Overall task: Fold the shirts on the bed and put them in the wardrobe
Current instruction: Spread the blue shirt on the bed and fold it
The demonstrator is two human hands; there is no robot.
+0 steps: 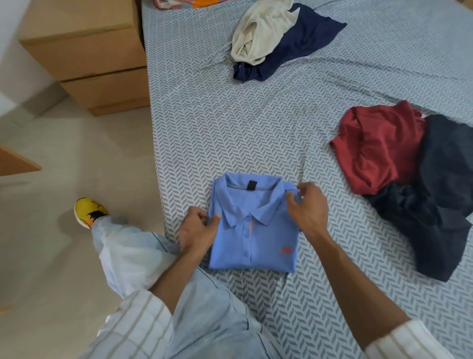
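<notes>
A light blue polo shirt (256,238) lies folded into a neat rectangle near the bed's front edge, collar up and buttons showing. My left hand (197,229) pinches its left edge beside the collar. My right hand (307,207) pinches the shirt's upper right corner. Unfolded shirts lie further off on the bed (204,115): a red shirt (376,146) over a dark navy shirt (440,194) at the right, and a cream shirt (258,30) on top of a navy blue shirt (299,48) at the back.
A wooden drawer unit (87,56) stands against the bed's left side. My knee rests on the bed's edge, and my foot in a yellow shoe (88,211) is over the tiled floor. Colourful cloth (184,3) lies at the top edge.
</notes>
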